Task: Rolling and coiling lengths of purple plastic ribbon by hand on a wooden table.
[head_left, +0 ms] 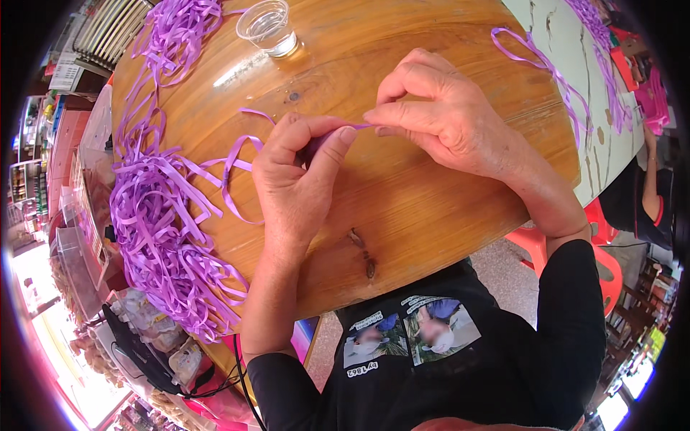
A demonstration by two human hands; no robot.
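As I see the pinch: left hand [300, 161] and right hand [449, 108] hold narrow purple fabric-like ribbon [363, 126] above rounded brown wooden table [445, 208].
Ribbon feel: likely light, soft, slippery.
Best hold: flat, across its width.

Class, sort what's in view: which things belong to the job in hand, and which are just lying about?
Seem to belong:
Purple ribbon, pinched between left hand and right hand
Ribbon heap on the left
Wooden table beneath the hands

Probably just lying about:
Red plastic chair
Magenta item, far right

Unsure: clear cup
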